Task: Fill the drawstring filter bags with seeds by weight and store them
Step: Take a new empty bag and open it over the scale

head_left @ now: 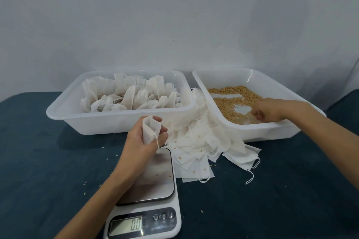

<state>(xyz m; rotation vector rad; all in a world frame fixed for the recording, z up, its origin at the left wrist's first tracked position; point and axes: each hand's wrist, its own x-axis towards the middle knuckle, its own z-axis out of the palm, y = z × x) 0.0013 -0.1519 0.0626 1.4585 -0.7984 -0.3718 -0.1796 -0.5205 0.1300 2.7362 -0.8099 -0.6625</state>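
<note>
My left hand (143,141) holds an empty white drawstring filter bag (150,129) upright, its mouth spread, above the far end of the kitchen scale (153,184). The scale's display (128,226) reads 0.0. My right hand (266,109) reaches into the right white tray (258,130), fingers curled down into the tan seeds (231,99). A loose pile of flat empty bags (206,141) lies between the trays. The left white tray (116,122) holds several filled, tied bags (132,95).
Both trays stand at the back of a dark blue cloth surface (48,161), against a pale wall. Stray seeds dot the cloth left of the scale and lie on the empty bags. Drawstring loops trail from the pile at the right.
</note>
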